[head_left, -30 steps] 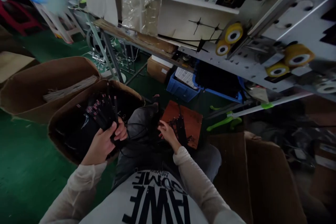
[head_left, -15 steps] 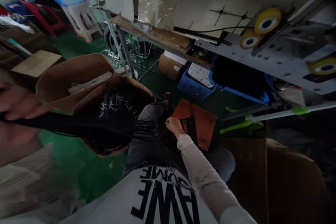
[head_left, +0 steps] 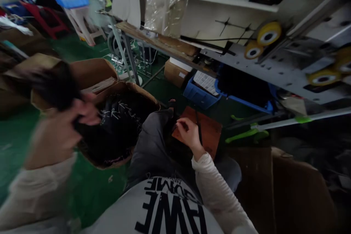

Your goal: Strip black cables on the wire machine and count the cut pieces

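Note:
My left hand, blurred by motion, is closed around a bundle of black cords that fans out above the fist. Below and beside it stands a cardboard box full of black material with thin white loops on top. My right hand hovers at the near left side of a reddish-brown board by my knees. Its thumb and fingertips are drawn together; whatever they pinch is too dark to make out. A dark strap lies across the board beside this hand.
Another open box holding white cords stands behind the black one. Blue crates sit under a metal workbench with yellow rollers. At right are a green-tipped bar and a large cardboard box.
My left hand has swung from the far left edge toward the box, and the black cords stretched across my lap are now bunched up at it. My right hand has shifted slightly right.

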A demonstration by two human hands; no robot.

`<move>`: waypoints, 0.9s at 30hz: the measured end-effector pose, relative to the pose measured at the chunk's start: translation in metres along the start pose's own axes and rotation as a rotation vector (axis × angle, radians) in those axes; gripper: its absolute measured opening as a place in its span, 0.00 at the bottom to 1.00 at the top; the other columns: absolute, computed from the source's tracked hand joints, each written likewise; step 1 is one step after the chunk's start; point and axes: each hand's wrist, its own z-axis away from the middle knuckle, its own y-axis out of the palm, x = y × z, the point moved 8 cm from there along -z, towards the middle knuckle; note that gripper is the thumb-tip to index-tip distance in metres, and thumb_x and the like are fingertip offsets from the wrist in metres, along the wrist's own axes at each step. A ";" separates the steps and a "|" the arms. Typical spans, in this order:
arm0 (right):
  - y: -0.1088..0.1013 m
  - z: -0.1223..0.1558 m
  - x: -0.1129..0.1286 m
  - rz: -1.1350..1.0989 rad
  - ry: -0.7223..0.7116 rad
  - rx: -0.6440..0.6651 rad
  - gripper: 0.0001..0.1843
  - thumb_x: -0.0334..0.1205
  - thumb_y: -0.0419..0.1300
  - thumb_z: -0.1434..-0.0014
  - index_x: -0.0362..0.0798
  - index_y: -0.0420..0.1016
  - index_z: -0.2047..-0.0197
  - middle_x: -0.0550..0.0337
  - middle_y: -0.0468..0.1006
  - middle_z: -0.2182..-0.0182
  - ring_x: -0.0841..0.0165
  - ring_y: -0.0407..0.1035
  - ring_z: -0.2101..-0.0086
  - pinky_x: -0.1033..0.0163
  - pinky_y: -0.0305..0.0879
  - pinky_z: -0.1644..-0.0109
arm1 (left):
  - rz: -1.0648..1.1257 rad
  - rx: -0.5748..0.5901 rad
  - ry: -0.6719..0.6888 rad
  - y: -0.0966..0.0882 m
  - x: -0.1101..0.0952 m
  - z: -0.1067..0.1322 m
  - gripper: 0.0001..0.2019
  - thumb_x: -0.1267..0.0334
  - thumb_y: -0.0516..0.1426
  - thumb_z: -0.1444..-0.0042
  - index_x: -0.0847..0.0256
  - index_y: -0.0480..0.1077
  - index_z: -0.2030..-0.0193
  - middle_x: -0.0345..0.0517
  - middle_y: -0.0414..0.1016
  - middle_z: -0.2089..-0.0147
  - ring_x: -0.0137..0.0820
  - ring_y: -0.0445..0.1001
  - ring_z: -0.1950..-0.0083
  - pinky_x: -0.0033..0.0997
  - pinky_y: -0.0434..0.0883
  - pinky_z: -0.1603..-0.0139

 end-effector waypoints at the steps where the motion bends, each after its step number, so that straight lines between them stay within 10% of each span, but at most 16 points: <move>1: -0.001 0.002 0.015 -0.028 -0.036 0.030 0.10 0.41 0.53 0.39 0.47 0.74 0.62 0.56 0.77 0.67 0.68 0.70 0.68 0.65 0.65 0.65 | -0.031 0.103 -0.044 0.017 0.027 -0.007 0.11 0.71 0.46 0.37 0.70 0.69 0.59 0.36 0.62 0.78 0.18 0.61 0.78 0.19 0.64 0.74; 3: 0.002 0.009 0.044 -0.053 -0.131 0.124 0.09 0.38 0.53 0.39 0.48 0.74 0.62 0.57 0.77 0.66 0.68 0.70 0.67 0.65 0.65 0.63 | -0.090 0.291 -0.165 0.049 0.089 -0.016 0.03 0.70 0.55 0.44 0.69 0.68 0.65 0.36 0.62 0.79 0.18 0.59 0.80 0.19 0.61 0.78; 7: 0.015 0.025 0.083 -0.048 -0.301 0.342 0.09 0.35 0.51 0.37 0.49 0.73 0.60 0.57 0.76 0.67 0.67 0.70 0.64 0.63 0.64 0.58 | -0.121 0.301 -0.239 0.080 0.169 -0.027 0.12 0.63 0.64 0.52 0.68 0.70 0.65 0.48 0.74 0.69 0.21 0.62 0.77 0.22 0.61 0.78; 12: 0.036 0.040 0.086 -0.031 -0.362 0.498 0.10 0.31 0.51 0.39 0.49 0.72 0.59 0.57 0.76 0.65 0.67 0.70 0.62 0.63 0.64 0.56 | -0.118 0.331 -0.247 0.094 0.183 -0.022 0.17 0.58 0.64 0.53 0.67 0.72 0.59 0.55 0.77 0.62 0.23 0.64 0.75 0.23 0.60 0.77; 17: 0.043 0.043 0.080 -0.065 -0.326 0.563 0.09 0.31 0.54 0.41 0.50 0.73 0.60 0.59 0.76 0.65 0.68 0.71 0.63 0.64 0.65 0.57 | -0.089 0.299 -0.236 0.089 0.178 -0.019 0.14 0.59 0.65 0.54 0.66 0.72 0.64 0.42 0.71 0.74 0.23 0.65 0.76 0.22 0.62 0.76; 27: -0.101 -0.155 0.048 -0.795 0.153 -0.462 0.14 0.45 0.55 0.43 0.52 0.63 0.54 0.57 0.70 0.54 0.71 0.70 0.61 0.64 0.70 0.62 | 0.051 0.293 -0.230 0.089 0.161 -0.011 0.13 0.59 0.66 0.54 0.64 0.69 0.68 0.37 0.62 0.76 0.30 0.71 0.67 0.31 0.72 0.64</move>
